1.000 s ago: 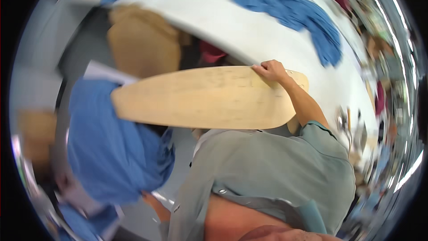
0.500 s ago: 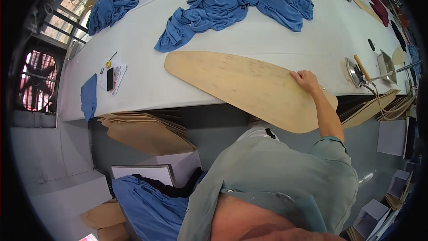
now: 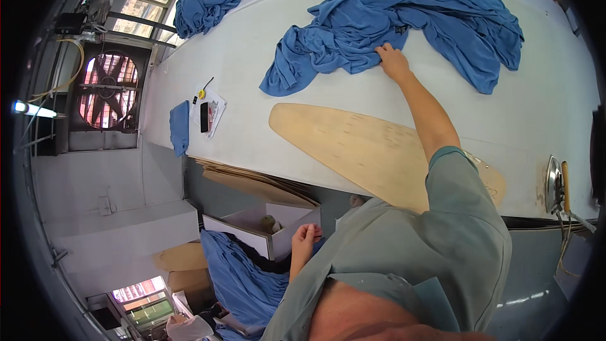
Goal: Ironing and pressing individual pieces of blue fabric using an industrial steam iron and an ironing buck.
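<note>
My right arm reaches over the table, and my right hand (image 3: 392,61) is closed on the near edge of a rumpled pile of blue cloth (image 3: 360,35), beside a dark label. Beneath that arm, a long tan board (image 3: 353,142) with one rounded, narrower end lies at a slant along the table's near edge, its middle partly covered by my sleeve. My left hand (image 3: 306,235) hangs below the table edge with its fingers curled together, and nothing shows in it. It is near an open white box (image 3: 237,233) and a draped blue cloth (image 3: 246,284).
An iron (image 3: 554,183) with a wooden handle stands at the table's right end. On the left are a folded blue cloth (image 3: 180,127), papers with a black phone (image 3: 204,117), and a yellow tape measure (image 3: 202,94). Tan boards (image 3: 252,180) are stacked under the white table (image 3: 246,44).
My right hand has let go of the tan board and moved forward onto the blue cloth pile. My left hand has come into view. The whole view has shifted toward the left.
</note>
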A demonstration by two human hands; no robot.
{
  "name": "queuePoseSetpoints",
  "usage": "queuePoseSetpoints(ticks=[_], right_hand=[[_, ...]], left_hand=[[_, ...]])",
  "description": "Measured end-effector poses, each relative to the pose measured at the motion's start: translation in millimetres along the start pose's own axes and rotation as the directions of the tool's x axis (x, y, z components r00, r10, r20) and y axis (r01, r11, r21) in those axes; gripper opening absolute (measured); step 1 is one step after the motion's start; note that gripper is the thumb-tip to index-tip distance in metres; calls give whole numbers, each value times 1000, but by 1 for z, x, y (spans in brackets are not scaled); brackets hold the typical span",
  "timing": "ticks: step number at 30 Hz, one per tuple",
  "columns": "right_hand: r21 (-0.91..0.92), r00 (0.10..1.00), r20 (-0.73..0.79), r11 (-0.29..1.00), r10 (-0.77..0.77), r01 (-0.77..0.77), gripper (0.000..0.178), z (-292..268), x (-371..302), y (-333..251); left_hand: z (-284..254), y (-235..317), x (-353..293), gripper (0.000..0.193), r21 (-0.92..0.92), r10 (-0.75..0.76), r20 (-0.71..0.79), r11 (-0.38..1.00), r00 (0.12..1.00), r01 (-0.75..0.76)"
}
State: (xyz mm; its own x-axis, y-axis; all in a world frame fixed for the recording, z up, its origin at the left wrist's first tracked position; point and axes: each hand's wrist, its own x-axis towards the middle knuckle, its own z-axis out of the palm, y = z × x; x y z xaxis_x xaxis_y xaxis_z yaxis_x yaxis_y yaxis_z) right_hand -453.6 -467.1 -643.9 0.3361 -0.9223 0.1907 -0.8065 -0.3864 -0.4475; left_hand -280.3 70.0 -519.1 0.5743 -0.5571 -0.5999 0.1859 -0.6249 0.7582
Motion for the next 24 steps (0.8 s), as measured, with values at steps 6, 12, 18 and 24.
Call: queuePoseSetpoints(ticks=[6,12,18,24], right_hand=[[661,908,143,720,-395,209,18,-17,-94,-137],[930,667,297,365,-683,-40,19,-117,-235,-171],[724,752,659,268,6,-636,45,-111,-203,-115],[786,778,508,169,371,-594,95,-101,-120,-175]], left_hand=[[70,69,60,42,-570,-114,262,783,958,249],[97,98,111,42,-746,42,401,594,915,300],[51,144,23,34,192,317,281,906,906,-376],[-48,198,-18,36,398,469,487,632,737,-665]])
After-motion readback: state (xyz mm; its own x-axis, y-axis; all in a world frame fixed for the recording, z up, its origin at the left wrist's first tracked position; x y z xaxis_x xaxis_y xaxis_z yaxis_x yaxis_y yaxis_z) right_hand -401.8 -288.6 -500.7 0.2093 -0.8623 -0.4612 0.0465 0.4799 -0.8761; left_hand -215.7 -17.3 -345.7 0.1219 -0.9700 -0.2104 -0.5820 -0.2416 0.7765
